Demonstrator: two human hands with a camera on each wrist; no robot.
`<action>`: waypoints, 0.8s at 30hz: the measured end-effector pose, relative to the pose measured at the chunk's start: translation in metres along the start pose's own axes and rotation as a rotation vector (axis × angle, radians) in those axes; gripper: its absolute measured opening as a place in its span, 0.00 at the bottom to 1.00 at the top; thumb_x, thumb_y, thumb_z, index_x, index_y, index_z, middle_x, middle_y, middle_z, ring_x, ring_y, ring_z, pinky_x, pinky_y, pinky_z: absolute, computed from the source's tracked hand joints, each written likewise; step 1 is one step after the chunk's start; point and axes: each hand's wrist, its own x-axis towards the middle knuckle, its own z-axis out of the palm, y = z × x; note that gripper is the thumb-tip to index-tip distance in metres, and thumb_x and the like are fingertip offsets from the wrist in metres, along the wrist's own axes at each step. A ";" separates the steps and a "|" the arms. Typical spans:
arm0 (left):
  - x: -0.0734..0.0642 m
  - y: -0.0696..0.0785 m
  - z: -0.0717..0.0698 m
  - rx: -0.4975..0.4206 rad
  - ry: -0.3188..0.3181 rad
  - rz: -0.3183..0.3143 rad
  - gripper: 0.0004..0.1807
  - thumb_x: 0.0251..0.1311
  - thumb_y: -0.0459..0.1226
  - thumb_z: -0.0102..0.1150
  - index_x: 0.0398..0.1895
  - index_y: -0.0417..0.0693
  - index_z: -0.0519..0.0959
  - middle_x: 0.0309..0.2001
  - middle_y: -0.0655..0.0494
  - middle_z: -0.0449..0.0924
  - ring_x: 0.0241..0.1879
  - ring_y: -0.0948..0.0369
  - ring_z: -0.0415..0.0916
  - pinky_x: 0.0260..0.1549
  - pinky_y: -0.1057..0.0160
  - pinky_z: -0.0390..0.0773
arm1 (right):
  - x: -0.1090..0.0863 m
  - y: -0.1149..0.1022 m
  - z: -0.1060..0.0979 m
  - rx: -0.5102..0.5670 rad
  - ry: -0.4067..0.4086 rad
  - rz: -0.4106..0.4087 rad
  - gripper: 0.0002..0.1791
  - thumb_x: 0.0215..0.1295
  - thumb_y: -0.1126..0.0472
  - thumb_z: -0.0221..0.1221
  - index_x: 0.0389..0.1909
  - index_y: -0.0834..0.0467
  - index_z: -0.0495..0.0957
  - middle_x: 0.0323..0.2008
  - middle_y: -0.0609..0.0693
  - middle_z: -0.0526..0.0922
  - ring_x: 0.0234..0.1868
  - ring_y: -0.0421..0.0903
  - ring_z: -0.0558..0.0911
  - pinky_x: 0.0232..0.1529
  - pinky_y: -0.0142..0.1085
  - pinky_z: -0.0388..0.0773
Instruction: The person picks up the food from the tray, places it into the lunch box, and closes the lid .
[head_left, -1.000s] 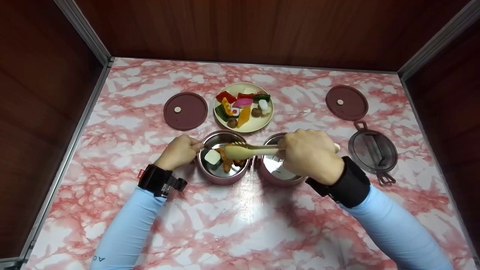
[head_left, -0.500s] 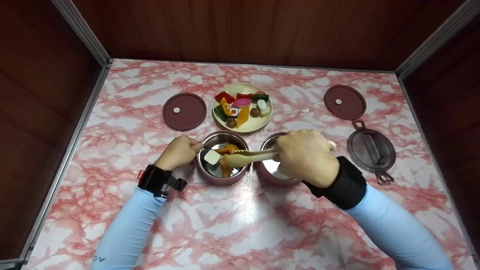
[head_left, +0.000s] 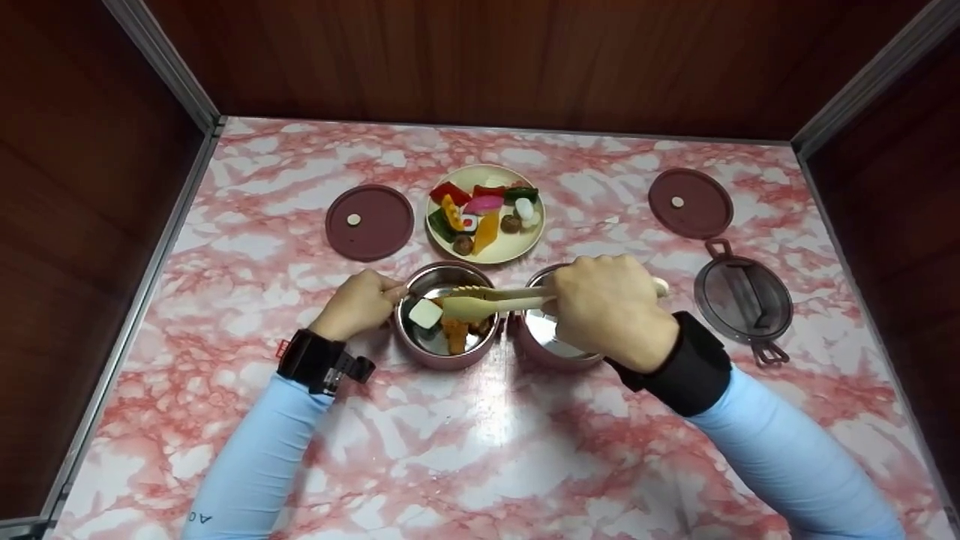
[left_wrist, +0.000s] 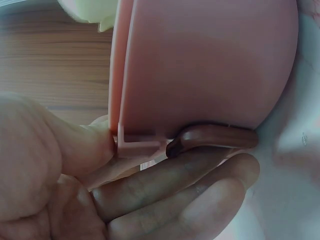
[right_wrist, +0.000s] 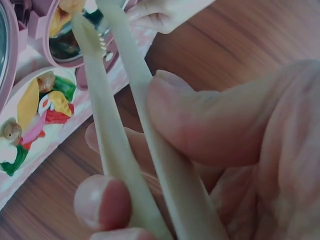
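My left hand [head_left: 361,304] holds the left pink pot [head_left: 450,362] at its left side. In the left wrist view the thumb is at the rim tab [left_wrist: 139,148], and the fingers curl under the brown handle [left_wrist: 215,136]. Cream tongs [head_left: 517,302] are gripped in my right hand [head_left: 611,311], thumb on one arm and fingers on the other. Their tips, a little apart, reach over the left pot. Inside it lie orange-brown food pieces [head_left: 456,339] and a white-topped, dark green block [head_left: 426,313]. Part of the orange-brown food is hidden beneath the tongs.
A second pink pot [head_left: 551,352] stands right of the first, partly under my right hand. Behind them is a cream plate [head_left: 517,247] of toy food. Two maroon discs [head_left: 375,240] [head_left: 697,221] lie left and right, with a glass lid [head_left: 720,300] at far right.
The tongs dipped to the orange-brown pieces, then rose slightly and shifted left. Those pieces moved about in the pot. My left hand stayed at the pot's side.
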 end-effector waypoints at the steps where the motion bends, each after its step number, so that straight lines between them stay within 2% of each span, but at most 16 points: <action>1: 0.000 0.000 0.000 0.000 0.000 -0.001 0.16 0.72 0.42 0.52 0.37 0.45 0.88 0.19 0.56 0.76 0.20 0.61 0.70 0.24 0.63 0.71 | 0.000 0.000 0.001 -0.008 0.015 -0.007 0.16 0.60 0.50 0.63 0.17 0.51 0.73 0.14 0.50 0.70 0.15 0.51 0.71 0.15 0.47 0.72; 7: 0.001 0.000 0.000 0.014 0.008 0.021 0.16 0.72 0.42 0.52 0.40 0.45 0.88 0.20 0.55 0.77 0.21 0.61 0.70 0.25 0.62 0.72 | 0.000 0.002 0.004 -0.033 0.072 -0.006 0.19 0.57 0.53 0.65 0.13 0.52 0.69 0.13 0.49 0.68 0.14 0.51 0.70 0.15 0.48 0.72; 10: 0.000 0.000 0.000 0.017 0.014 0.021 0.16 0.72 0.42 0.52 0.40 0.45 0.88 0.20 0.56 0.78 0.20 0.61 0.70 0.25 0.62 0.71 | 0.001 0.003 0.005 -0.028 0.088 -0.016 0.17 0.57 0.53 0.64 0.14 0.52 0.70 0.13 0.49 0.68 0.14 0.51 0.69 0.14 0.47 0.71; 14: 0.000 0.000 0.000 0.008 0.010 0.015 0.15 0.71 0.42 0.53 0.44 0.45 0.88 0.21 0.56 0.77 0.20 0.62 0.69 0.24 0.63 0.70 | 0.000 0.010 -0.001 0.008 0.040 0.001 0.11 0.60 0.51 0.64 0.23 0.51 0.78 0.15 0.49 0.70 0.15 0.50 0.71 0.14 0.46 0.70; 16: 0.000 0.001 0.000 0.001 0.005 0.008 0.15 0.71 0.41 0.53 0.45 0.44 0.87 0.21 0.56 0.78 0.19 0.63 0.69 0.23 0.64 0.71 | -0.001 0.015 -0.007 0.035 -0.004 0.033 0.09 0.63 0.49 0.62 0.31 0.49 0.81 0.17 0.49 0.72 0.17 0.50 0.72 0.16 0.45 0.70; 18: -0.001 0.001 0.000 -0.007 0.000 0.002 0.15 0.71 0.40 0.53 0.46 0.43 0.87 0.21 0.55 0.78 0.20 0.63 0.70 0.24 0.64 0.71 | -0.002 0.023 -0.014 0.061 -0.009 0.075 0.08 0.64 0.48 0.61 0.36 0.47 0.82 0.19 0.49 0.73 0.19 0.50 0.73 0.17 0.45 0.69; 20: -0.001 0.001 0.000 -0.008 -0.003 -0.001 0.15 0.71 0.40 0.53 0.47 0.42 0.87 0.22 0.54 0.79 0.20 0.62 0.71 0.24 0.64 0.72 | -0.003 0.032 -0.018 0.091 0.045 0.105 0.08 0.64 0.48 0.62 0.39 0.46 0.82 0.20 0.50 0.74 0.19 0.51 0.73 0.17 0.45 0.69; 24: -0.001 0.000 0.000 -0.008 -0.002 0.003 0.15 0.72 0.40 0.53 0.49 0.42 0.86 0.25 0.53 0.81 0.21 0.62 0.71 0.25 0.63 0.73 | -0.002 0.054 -0.018 0.158 0.259 0.144 0.12 0.63 0.48 0.64 0.45 0.47 0.86 0.20 0.54 0.77 0.19 0.56 0.74 0.14 0.50 0.68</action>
